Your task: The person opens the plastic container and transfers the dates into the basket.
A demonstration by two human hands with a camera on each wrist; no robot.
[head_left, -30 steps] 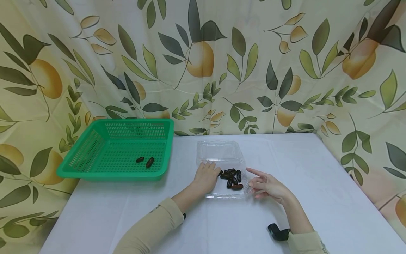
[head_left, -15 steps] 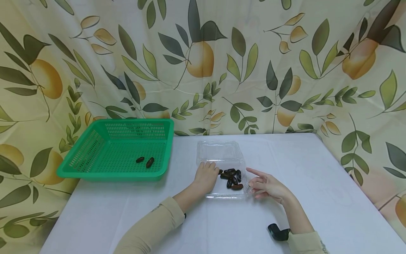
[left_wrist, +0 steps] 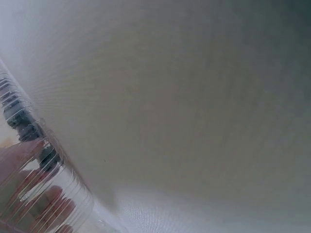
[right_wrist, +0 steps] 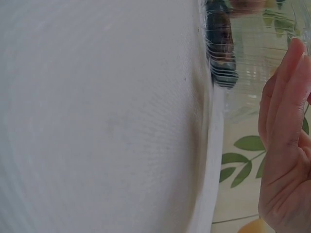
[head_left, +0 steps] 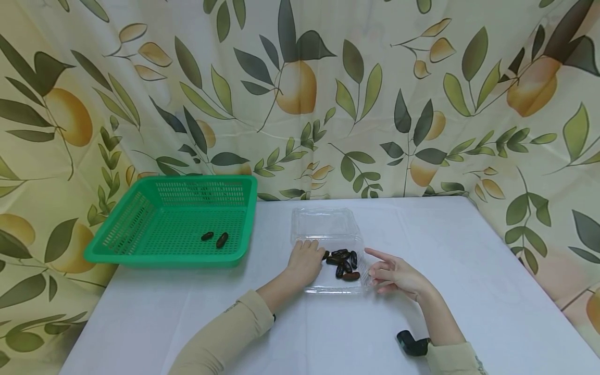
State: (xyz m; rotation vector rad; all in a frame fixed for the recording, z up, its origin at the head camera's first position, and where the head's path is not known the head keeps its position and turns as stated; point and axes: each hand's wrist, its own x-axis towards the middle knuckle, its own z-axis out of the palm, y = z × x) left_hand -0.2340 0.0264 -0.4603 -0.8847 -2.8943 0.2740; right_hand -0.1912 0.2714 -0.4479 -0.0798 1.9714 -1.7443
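A clear plastic clamshell box (head_left: 328, 288) stands on the table with its lid (head_left: 324, 223) folded back. Several dark, glossy dates (head_left: 346, 264) lie inside. My left hand (head_left: 302, 262) rests over the box's left side, its fingers spread loosely beside one date; its thumb is hidden in the head view. The left wrist view shows the left hand (left_wrist: 36, 194) through the ribbed plastic wall, near a date (left_wrist: 48, 158). My right hand (head_left: 396, 275) is at the box's right wall, index finger extended, other fingers loosely bent, holding nothing. Whether it touches the wall I cannot tell.
A green perforated basket (head_left: 161, 259) stands at the left, with two dates (head_left: 222, 240) on its floor. A white cloth covers the table (head_left: 337, 338). Behind it hangs a fruit-patterned curtain (head_left: 356, 146). A black device (head_left: 412, 344) sits at the right wrist.
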